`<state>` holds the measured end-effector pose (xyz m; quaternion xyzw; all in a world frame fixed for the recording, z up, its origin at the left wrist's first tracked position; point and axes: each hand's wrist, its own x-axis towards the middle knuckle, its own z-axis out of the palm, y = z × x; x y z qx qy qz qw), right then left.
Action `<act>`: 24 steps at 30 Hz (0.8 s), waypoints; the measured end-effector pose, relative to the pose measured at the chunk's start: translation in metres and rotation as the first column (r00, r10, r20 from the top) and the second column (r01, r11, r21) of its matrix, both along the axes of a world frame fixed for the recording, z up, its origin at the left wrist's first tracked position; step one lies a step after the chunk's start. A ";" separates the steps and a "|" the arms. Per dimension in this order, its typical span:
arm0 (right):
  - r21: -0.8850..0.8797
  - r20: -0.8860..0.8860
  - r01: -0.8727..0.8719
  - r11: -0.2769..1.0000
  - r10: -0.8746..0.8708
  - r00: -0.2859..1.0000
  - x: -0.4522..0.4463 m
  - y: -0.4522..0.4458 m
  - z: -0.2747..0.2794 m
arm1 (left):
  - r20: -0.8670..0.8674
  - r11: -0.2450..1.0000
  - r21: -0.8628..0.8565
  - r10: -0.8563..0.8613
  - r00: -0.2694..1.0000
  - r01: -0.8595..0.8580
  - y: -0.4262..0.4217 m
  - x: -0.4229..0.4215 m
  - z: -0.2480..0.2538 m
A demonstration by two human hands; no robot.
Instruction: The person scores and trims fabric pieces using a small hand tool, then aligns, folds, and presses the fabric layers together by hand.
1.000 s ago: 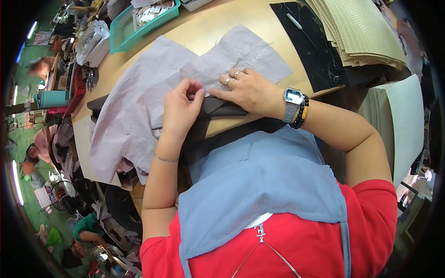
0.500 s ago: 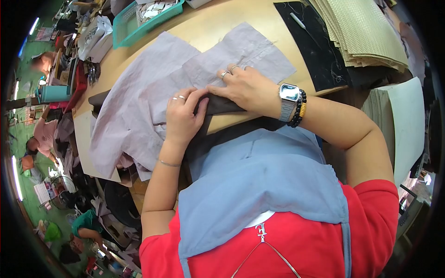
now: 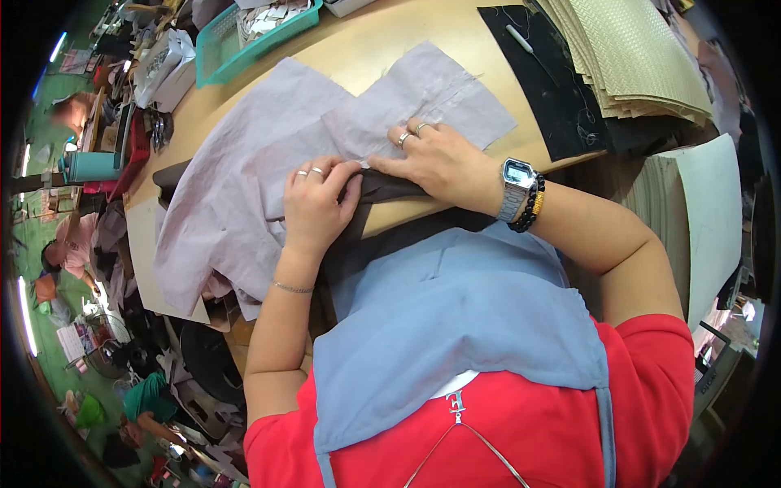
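Note:
A pale lavender cloth [image 3: 244, 154] lies spread and rumpled on the table, with darker fabric [image 3: 386, 186] along its near edge. At that edge my left hand [image 3: 319, 203] is closed, thumb and forefinger pinching the cloth where lavender and dark fabric meet. My right hand [image 3: 447, 167] rests on the lavender cloth with its fingers apart, one finger reaching toward the left fingertips. Its thumb cannot be told clearly. The exact fold under the fingertips is hidden.
A teal basket [image 3: 213, 61] of small pieces stands at the far left of the table [image 3: 358, 77]. To the right lie a black sheet [image 3: 561, 122] with a white-handled tool [image 3: 517, 37] and stacked woven-textured sheets [image 3: 639, 65]. Other people [image 3: 73, 244] are at the left.
My right hand has shifted slightly right and down, with its ringed fingers drawn in a little. My left hand keeps its pinch, and the cloth has barely moved.

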<state>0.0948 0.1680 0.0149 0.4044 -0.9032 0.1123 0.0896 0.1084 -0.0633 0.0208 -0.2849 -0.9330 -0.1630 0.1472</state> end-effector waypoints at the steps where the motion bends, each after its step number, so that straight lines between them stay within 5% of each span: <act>1: -0.005 0.007 0.001 1.000 -0.001 1.000 0.000 0.000 -0.001 | -0.025 0.998 -0.055 -0.007 1.000 0.006 0.000 0.001 0.002; 9: -0.067 -0.003 0.046 0.997 -0.046 0.999 0.001 0.004 -0.006 | -0.132 0.980 -0.185 -0.098 0.986 0.072 -0.003 -0.001 0.005; 15: -0.035 0.117 0.273 0.961 -0.267 0.956 -0.004 0.042 -0.003 | -0.124 0.977 -0.192 -0.112 0.986 0.087 -0.004 -0.004 0.005; 19: -0.031 -0.010 0.405 0.914 -0.405 0.914 -0.014 0.077 0.001 | -0.122 0.965 -0.255 -0.094 0.988 0.060 -0.001 -0.003 0.010; 24: -0.117 -0.054 0.418 0.901 -0.426 0.903 -0.018 0.087 -0.003 | -0.026 0.996 -0.068 -0.061 0.998 0.059 0.045 0.009 0.024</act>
